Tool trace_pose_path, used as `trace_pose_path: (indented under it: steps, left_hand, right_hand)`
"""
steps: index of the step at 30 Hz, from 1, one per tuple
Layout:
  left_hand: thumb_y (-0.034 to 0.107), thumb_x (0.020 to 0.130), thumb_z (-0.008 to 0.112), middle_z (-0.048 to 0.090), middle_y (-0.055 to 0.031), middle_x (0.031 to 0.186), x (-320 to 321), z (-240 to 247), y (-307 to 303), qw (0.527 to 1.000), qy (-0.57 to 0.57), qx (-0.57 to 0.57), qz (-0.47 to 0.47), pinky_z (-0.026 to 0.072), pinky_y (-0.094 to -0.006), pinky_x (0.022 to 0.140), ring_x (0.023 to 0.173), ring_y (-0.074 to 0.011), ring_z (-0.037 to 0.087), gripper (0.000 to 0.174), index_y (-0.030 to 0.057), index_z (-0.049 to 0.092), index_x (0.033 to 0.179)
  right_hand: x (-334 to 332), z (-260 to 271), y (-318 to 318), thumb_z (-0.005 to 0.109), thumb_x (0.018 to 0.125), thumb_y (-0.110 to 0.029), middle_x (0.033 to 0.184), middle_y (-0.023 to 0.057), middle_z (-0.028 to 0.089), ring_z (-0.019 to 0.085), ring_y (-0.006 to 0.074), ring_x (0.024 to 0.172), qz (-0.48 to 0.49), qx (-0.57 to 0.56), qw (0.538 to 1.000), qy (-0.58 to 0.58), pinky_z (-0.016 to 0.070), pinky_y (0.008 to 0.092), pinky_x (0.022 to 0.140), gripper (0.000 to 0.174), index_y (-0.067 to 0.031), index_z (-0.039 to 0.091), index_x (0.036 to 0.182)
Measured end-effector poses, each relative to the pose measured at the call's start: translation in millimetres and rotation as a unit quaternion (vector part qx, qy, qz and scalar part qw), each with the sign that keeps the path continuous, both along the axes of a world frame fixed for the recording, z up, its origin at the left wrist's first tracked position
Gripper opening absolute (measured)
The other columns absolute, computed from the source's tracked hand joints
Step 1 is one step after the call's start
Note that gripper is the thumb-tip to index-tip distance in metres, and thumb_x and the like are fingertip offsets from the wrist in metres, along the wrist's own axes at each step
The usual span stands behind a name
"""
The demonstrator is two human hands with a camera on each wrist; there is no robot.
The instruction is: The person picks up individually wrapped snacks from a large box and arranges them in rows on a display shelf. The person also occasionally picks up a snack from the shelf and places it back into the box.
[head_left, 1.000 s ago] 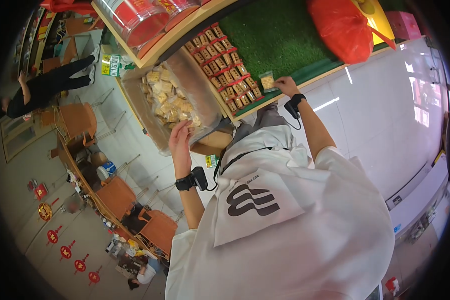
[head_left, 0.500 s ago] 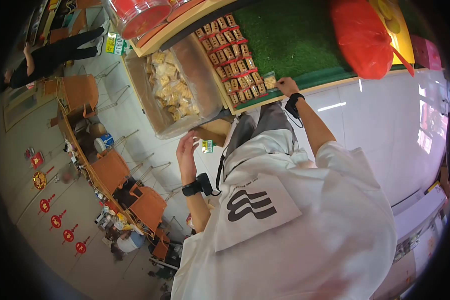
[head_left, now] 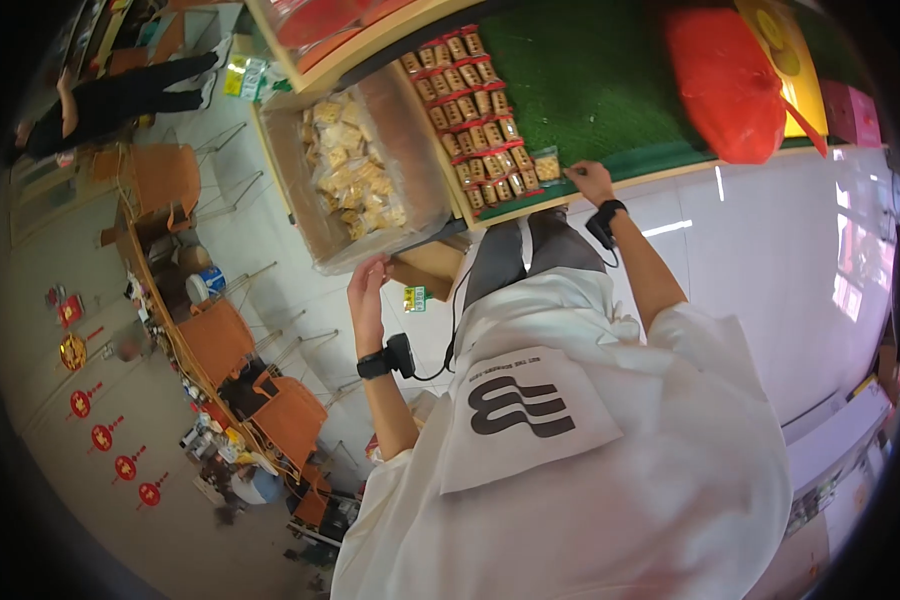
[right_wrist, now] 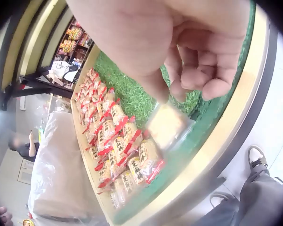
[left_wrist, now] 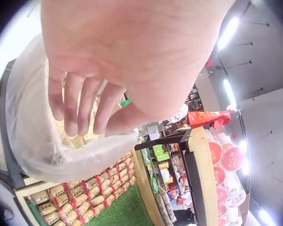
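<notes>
In the head view my left hand (head_left: 367,300) hovers by the near edge of a plastic-lined box (head_left: 420,190) of wrapped yellowish snacks (head_left: 355,180); its fingers are relaxed and hold nothing. The left wrist view shows that hand (left_wrist: 127,56) in front of the liner (left_wrist: 61,160). A small clear packet (head_left: 547,166) lies on green turf at the end of the rows of red-edged packs (head_left: 470,120). Just right of it is my right hand (head_left: 592,183), with a small gap. Up close, the right hand's (right_wrist: 170,52) loosely bent fingers are above the packet (right_wrist: 166,126), gripping nothing.
A red bag (head_left: 725,85) and a yellow item (head_left: 785,50) stand on the turf at the right. Red-lidded tubs sit on the shelf (head_left: 370,45) above the box. Chairs (head_left: 160,180) and a person in black (head_left: 120,105) are at the left.
My left hand has drawn back from the snacks in the box. The packet, first held by my right hand, now lies against the pack rows, and the right hand has come away from it.
</notes>
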State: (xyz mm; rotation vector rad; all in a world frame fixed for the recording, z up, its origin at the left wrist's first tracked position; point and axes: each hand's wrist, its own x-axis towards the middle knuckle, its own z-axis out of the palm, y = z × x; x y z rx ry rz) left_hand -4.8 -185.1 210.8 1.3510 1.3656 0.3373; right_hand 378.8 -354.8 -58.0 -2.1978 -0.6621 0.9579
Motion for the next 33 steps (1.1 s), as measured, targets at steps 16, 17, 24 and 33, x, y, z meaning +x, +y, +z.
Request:
trace_pose_path:
  steps: [16, 17, 24, 33]
  left_hand:
    - [0.027, 0.084, 0.064, 0.069, -0.0087, 0.084, -30.9, -115.4, 154.2, 0.99, 0.034, -0.039, -0.131, 0.0482, -0.0266, 0.058, 0.07, -0.0141, 0.064, 0.033, -0.0035, 0.068, 0.097]
    - [0.031, 0.079, 0.067, 0.069, -0.0088, 0.079, -23.1, -123.5, 161.2, 0.981, 0.097, -0.034, -0.166, 0.048, -0.0283, 0.055, 0.068, -0.0152, 0.065, 0.036, -0.0031, 0.07, 0.092]
    - [0.024, 0.08, 0.067, 0.067, -0.0093, 0.075, 24.2, -187.0, 178.9, 0.916, 0.211, -0.12, -0.32, 0.0462, -0.0294, 0.054, 0.064, -0.016, 0.063, 0.03, -0.004, 0.068, 0.09]
    - [0.021, 0.075, 0.07, 0.066, -0.0149, 0.069, 17.7, -193.6, 184.2, 0.926, 0.172, -0.046, -0.333, 0.0473, -0.0328, 0.059, 0.064, -0.0197, 0.064, 0.027, -0.0051, 0.069, 0.078]
  right_hand:
    - [-52.2, 98.7, -82.6, 0.064, 0.087, -0.02, 0.065, 0.0042, 0.058, 0.051, 0.0091, 0.053, -0.235, 0.063, 0.968, 0.069, 0.0425, 0.0232, 0.046, 0.023, 0.0021, 0.068, 0.093]
    - [-62.0, 107.7, -85.8, 0.063, 0.087, -0.02, 0.065, 0.0042, 0.058, 0.052, 0.0091, 0.054, -0.248, 0.062, 0.964, 0.072, 0.0428, 0.023, 0.047, 0.023, 0.002, 0.068, 0.093]
    - [-109.3, 149.4, -109.7, 0.061, 0.088, -0.018, 0.07, 0.0032, 0.057, 0.051, 0.0088, 0.056, -0.333, 0.05, 0.938, 0.084, 0.0448, 0.0228, 0.051, 0.022, 0.0009, 0.068, 0.098]
    - [-137.1, 160.9, -102.2, 0.06, 0.089, -0.019, 0.072, 0.0035, 0.057, 0.051, 0.0083, 0.056, -0.337, 0.055, 0.936, 0.085, 0.0486, 0.0236, 0.054, 0.023, -0.0004, 0.068, 0.1]
